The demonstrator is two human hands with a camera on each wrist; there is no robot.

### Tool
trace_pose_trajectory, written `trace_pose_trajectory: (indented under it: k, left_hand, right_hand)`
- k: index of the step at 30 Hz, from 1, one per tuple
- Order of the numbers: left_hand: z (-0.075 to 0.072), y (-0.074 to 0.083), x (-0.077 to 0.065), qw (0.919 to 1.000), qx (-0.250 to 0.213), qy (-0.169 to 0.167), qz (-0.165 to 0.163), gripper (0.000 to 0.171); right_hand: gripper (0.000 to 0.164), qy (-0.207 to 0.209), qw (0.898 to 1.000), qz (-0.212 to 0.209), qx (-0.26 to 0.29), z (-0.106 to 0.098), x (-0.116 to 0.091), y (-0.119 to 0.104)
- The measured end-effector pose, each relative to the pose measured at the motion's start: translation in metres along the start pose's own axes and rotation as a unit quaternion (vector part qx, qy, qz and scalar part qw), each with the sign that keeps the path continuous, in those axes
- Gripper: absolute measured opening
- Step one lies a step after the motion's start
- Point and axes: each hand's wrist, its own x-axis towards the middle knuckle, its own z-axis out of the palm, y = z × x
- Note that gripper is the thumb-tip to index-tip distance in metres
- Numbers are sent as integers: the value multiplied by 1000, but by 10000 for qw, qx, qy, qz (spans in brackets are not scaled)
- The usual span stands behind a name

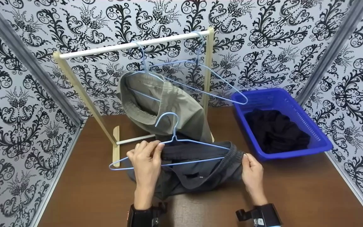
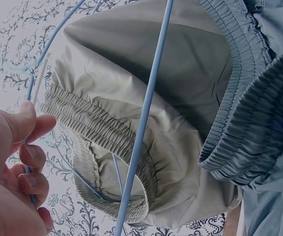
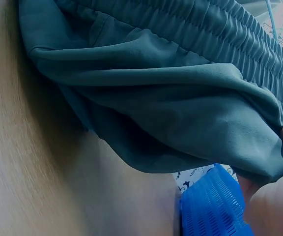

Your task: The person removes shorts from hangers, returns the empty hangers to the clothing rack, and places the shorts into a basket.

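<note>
My left hand curls its fingers round the left arm of a blue wire hanger, also plain in the left wrist view. The hanger's right end is inside the elastic waistband of dark grey shorts. At the right end of that waistband my right hand pinches the fabric between thumb and fingers. In the right wrist view the shorts hang in folds, and that hand shows only at the edge. Behind them, khaki shorts hang on another blue hanger.
A rack with a white rail and wooden posts stands at the back of the brown table. An unloaded blue hanger hangs at the rail's right. Right of the rack, a blue basket holds dark cloth. Patterned walls enclose the table.
</note>
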Motion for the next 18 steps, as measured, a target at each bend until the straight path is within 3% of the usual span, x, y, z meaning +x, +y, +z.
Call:
trace_pose_trajectory:
  k: [9, 18]
  left_hand:
    - [-3, 0, 1, 9999, 45, 79, 95, 13]
    - [-4, 2, 2, 9996, 175, 123, 179, 11]
  right_hand:
    - [23, 303, 9970, -63, -704, 3, 0, 6]
    - [16, 522, 9869, -556, -1421, 5, 2, 15]
